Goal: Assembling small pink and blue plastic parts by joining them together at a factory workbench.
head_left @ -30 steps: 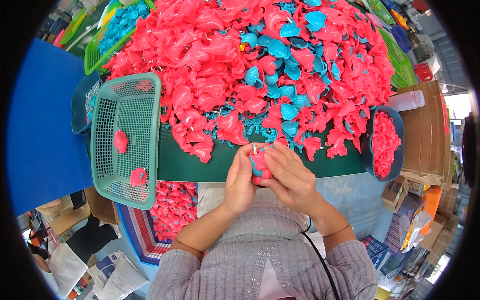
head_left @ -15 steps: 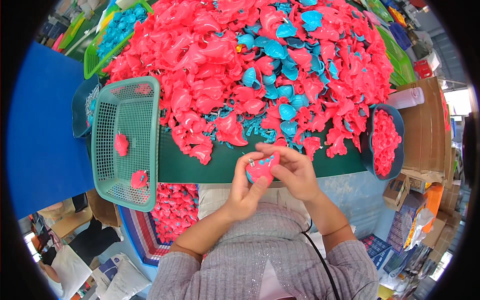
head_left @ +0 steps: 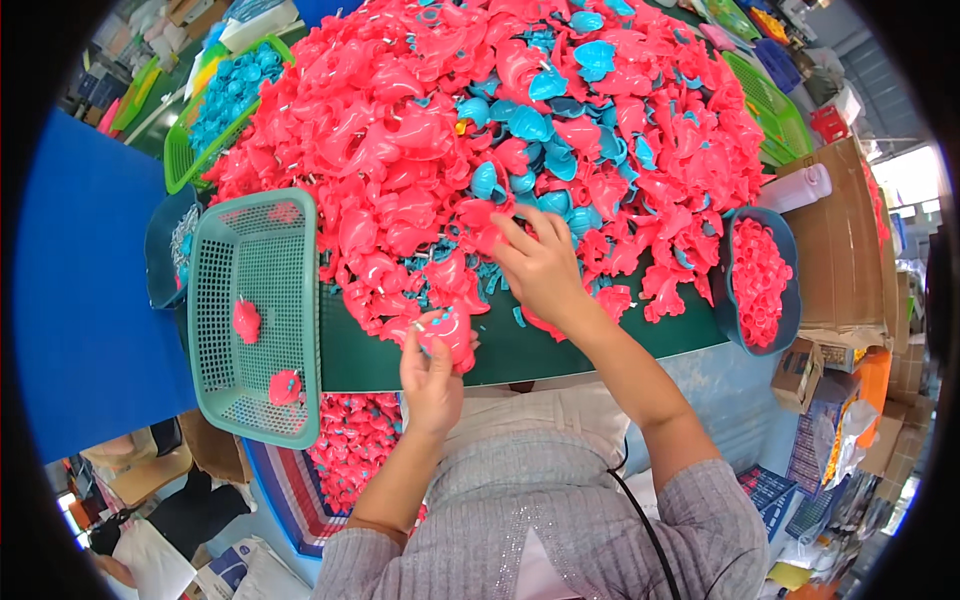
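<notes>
My left hand (head_left: 432, 385) holds a glossy pink plastic piece (head_left: 447, 335) with small blue dots, just above the table's near edge. My right hand (head_left: 543, 265) reaches over the heap, its fingers closed at the edge of a pink plastic shell (head_left: 476, 226); its fingertips are partly hidden and slightly blurred. Around it lie many pink shells (head_left: 390, 215) and rounded blue shells (head_left: 530, 124). Small blue bits (head_left: 490, 277) are scattered beneath the heap's near side.
A green mesh basket (head_left: 312, 330) to the left contains pink pieces. Beside it is a dark bin of small metal parts (head_left: 182, 240). At right, a dark bin (head_left: 792, 325) holds small pink parts, next to a cardboard box (head_left: 850, 240). Below the table is a striped bag (head_left: 275, 480) of pink pieces.
My hands were together around the pink piece. Now my left hand has moved left with it, while my right hand has let go and reached forward to a shell in the heap.
</notes>
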`<state>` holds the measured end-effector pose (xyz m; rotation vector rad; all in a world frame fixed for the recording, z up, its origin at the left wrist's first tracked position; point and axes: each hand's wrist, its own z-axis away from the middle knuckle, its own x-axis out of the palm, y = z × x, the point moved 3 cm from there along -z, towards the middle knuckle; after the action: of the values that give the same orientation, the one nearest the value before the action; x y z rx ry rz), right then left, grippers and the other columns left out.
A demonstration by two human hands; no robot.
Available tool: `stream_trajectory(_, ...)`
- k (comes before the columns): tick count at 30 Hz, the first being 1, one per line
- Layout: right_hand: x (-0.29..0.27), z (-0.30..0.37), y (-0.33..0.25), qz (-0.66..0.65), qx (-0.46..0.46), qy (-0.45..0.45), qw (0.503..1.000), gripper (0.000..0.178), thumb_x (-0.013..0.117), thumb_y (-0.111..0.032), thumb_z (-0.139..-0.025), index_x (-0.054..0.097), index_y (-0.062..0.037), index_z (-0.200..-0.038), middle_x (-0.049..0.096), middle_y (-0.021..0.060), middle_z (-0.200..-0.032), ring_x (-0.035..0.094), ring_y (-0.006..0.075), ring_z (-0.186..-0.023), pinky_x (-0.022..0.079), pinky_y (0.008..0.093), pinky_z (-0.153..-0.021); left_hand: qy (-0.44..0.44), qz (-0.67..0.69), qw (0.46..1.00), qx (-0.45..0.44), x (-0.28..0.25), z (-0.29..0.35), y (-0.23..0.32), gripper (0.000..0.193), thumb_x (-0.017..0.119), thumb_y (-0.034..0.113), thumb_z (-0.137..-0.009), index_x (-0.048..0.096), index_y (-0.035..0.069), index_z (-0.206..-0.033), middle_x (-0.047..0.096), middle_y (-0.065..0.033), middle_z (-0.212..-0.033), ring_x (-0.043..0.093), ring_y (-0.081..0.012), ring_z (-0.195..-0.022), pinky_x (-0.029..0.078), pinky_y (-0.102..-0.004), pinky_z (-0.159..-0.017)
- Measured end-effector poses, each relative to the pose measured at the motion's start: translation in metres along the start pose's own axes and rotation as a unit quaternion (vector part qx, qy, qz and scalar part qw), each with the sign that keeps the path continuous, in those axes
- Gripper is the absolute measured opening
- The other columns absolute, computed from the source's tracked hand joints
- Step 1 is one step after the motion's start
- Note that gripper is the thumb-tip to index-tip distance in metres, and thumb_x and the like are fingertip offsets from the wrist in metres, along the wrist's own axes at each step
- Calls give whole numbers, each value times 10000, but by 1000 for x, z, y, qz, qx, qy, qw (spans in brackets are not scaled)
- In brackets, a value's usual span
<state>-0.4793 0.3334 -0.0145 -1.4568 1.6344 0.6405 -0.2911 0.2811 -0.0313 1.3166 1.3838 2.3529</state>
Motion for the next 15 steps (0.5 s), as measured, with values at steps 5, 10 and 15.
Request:
stream_trajectory(5, -88, 29, 85, 28, 69, 113, 991, 145, 660, -26, -725, 653, -72, -862, 676, 84, -997, 626, 291, -946, 466, 407, -839, 29, 21, 999, -26, -23, 3, 8, 403, 488, 324, -979, 431, 45, -1264, 594, -134, -1063, 604, -231, -935, 491, -336, -840)
stream_trajectory(10, -205, 68, 259, 283, 297, 189, 892, 186, 635, -270, -863, 687, -97, -902, 679, 159, -766, 671, 344, -742, 520, 413, -670, 9, 73, 996, -51, -20, -1, 5, 395, 464, 322, -988, 444, 31, -1254, 591, -135, -1096, 595, -249, -969, 487, -361, -854)
stream_trajectory(15, -277, 41, 339, 470, 217, 141, 844, 238, 570, -297, -886, 685, -137, -1020, 673, 182, -927, 651, 363, -867, 517, 451, -724, -23, 82, 994, -72, -5, -7, -4, 376, 453, 323, -993, 425, 54, -1255, 586, -123, -1120, 595, -243, -1013, 483, -382, -897)
